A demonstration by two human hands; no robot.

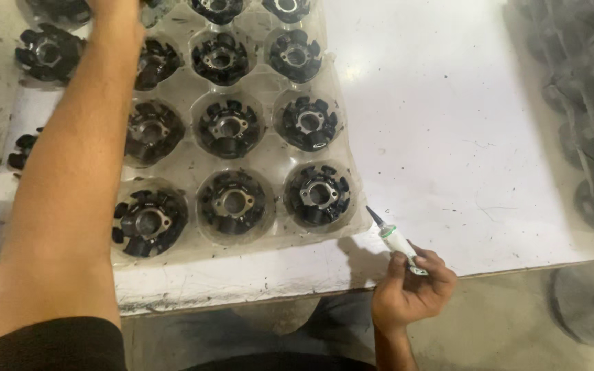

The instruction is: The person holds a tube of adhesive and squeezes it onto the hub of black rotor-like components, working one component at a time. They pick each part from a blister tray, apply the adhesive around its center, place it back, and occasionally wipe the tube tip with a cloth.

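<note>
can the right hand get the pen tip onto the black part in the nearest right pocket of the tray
Probably yes. The right hand holds the white pen with its tip just off the clear tray edge, beside that black part, and nothing lies between them.

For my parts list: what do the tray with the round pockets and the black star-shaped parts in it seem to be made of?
The tray looks like thin clear plastic: glossy, see-through, moulded into cups. The black parts seem to be dark plastic or coated windings around a dull grey metal hub; the picture leaves this open.
</note>
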